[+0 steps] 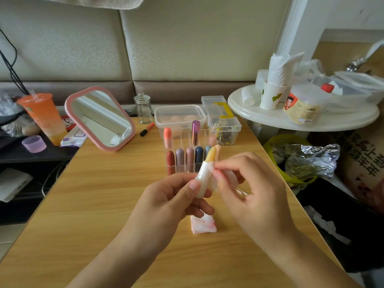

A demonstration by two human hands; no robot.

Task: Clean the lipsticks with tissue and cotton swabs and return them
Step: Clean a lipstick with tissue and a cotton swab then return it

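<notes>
Wooden table (104, 204) by padded wall (187, 38) (pink mirror (99, 119) left); left hand (166, 200) round lipstick (204, 177), right hand (255, 196) round tissue (230, 177).

Cream padded wall panels (187, 38) with a pebbled texture fill the back, above a brown padded band (187, 88). A light wood-grain table (93, 204) runs from the near edge up to that band. Beside its far right corner stands a white round side table (270, 119), with a white pillar (291, 23) behind it. Off the table's left edge, a dark low shelf (31, 157) stands over pale floor (8, 235). The light is soft and even.
</notes>
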